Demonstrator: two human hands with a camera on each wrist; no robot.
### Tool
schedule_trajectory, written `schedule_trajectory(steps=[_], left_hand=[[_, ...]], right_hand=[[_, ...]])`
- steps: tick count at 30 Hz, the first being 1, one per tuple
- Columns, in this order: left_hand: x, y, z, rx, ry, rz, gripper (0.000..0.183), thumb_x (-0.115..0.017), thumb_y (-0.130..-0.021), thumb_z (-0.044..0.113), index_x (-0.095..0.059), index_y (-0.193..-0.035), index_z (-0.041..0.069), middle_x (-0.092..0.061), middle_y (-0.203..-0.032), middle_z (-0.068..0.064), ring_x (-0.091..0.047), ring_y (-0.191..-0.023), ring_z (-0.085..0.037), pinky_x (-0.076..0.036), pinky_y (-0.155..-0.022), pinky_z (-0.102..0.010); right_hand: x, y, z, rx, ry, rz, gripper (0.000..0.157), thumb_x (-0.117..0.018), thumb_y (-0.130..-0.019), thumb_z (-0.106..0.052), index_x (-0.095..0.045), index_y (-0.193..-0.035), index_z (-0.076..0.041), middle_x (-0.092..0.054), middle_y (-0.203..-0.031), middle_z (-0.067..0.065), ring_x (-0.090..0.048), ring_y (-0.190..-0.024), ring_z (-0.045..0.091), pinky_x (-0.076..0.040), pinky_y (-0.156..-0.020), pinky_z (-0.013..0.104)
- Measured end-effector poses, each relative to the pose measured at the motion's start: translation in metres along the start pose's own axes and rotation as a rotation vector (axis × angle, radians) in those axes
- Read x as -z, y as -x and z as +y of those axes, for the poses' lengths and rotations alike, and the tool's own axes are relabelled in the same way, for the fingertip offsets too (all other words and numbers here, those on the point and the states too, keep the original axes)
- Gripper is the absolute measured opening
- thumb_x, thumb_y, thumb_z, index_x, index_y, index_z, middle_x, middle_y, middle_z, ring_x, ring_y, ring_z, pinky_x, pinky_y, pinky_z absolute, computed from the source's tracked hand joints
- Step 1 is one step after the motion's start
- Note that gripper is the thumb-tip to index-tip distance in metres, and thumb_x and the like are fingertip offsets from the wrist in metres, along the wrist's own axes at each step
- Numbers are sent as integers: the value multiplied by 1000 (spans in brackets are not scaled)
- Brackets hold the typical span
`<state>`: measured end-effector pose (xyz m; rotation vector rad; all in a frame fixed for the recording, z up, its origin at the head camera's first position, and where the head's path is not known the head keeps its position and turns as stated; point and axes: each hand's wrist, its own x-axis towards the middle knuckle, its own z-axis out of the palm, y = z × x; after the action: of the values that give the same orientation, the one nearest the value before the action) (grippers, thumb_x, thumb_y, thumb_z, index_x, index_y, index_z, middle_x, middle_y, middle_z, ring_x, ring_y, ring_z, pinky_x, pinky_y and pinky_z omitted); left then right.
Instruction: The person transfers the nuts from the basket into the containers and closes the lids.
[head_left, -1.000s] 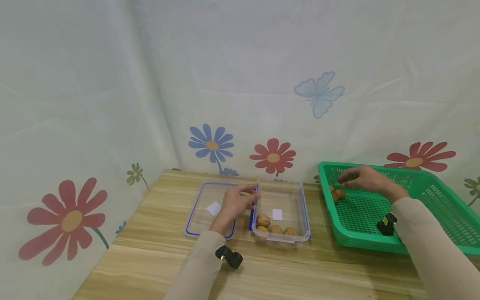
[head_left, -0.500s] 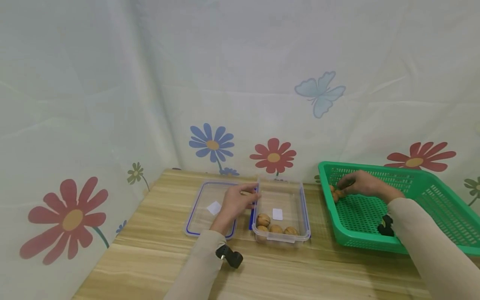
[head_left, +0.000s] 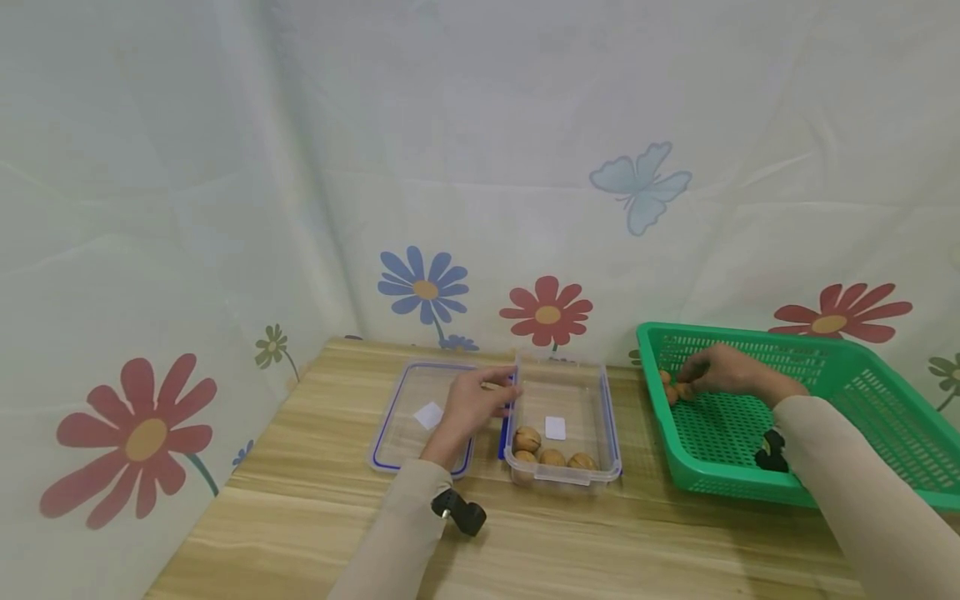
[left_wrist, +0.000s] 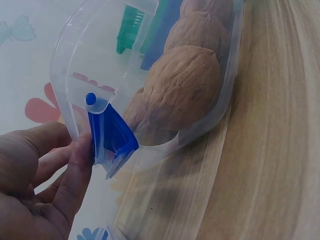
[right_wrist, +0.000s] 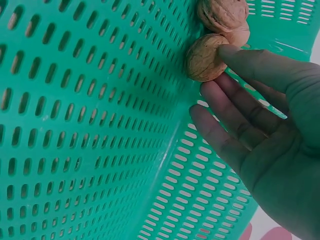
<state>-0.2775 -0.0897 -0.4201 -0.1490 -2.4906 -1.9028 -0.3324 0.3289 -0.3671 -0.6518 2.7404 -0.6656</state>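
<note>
My right hand [head_left: 723, 369] is down in the green plastic basket [head_left: 678, 471]. In the right wrist view its thumb and a finger pinch a walnut [right_wrist: 204, 59] near the basket wall, beside other walnuts [right_wrist: 225, 14]. With its fingers at the left rim, my left hand [head_left: 472, 406] grips the side wall of a clear lidless food container [head_left: 611, 421], close to a blue latch [left_wrist: 111, 135]. Several walnuts [head_left: 527, 439] lie at the near end of that container. In the left wrist view a large walnut [left_wrist: 182, 87] shows through the wall.
The container's clear lid [head_left: 390, 421], with a blue seal, lies flat left of the container, partly under my left hand. Everything stands on a wood-grain table [head_left: 300, 517]. A white flowered curtain [head_left: 480, 167] hangs behind the table's back edge.
My right hand has lowered onto the walnuts in the basket's left corner and taken hold of one. My left hand and the container have stayed put.
</note>
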Motion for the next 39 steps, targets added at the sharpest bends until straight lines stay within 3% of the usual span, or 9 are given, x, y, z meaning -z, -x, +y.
schedule_trajectory(steps=[5,14,22,33,39], left_hand=[[0,1,0,7,0,1,40,-79,-98,13,-72,-138,8,-70,-113,-10,-76,-78,-21,-66,-74,-31],[0,2,2,9,2,2,41,-79,-98,13,-72,-138,8,-70,-113,-10,-75,-78,-20,-66,-73,-31],[0,1,-1,-2,2,-5,41,-79,-98,13,-72,-138,7,-70,-112,-10,-75,-77,-20,-66,-73,-31],[0,1,1,2,9,-5,40,-79,-98,12,-72,-138,7,-70,-113,-10,-76,-80,-21,-66,-74,-31],[0,2,0,-6,4,-3,40,-79,-98,12,-72,-138,8,-70,-113,-9,-76,-79,-21,-66,-73,-31]], right_hand=[[0,-1,0,-38,-19,-36,28,-79,-96,-11,-73,-115,9,-74,-107,14,-70,-100,33,-62,-84,53],[3,2,1,-37,7,-33,24,-75,-98,-10,-74,-113,7,-74,-107,14,-69,-99,34,-62,-82,54],[12,8,-11,-30,7,61,29,-71,-103,-16,-74,-118,9,-75,-111,17,-70,-102,39,-61,-85,59],[26,17,-43,-8,-6,152,38,-72,-104,-25,-72,-124,7,-74,-117,19,-68,-111,44,-60,-88,60],[31,18,-63,23,8,199,37,-73,-104,-31,-74,-122,0,-75,-117,13,-68,-113,42,-59,-90,60]])
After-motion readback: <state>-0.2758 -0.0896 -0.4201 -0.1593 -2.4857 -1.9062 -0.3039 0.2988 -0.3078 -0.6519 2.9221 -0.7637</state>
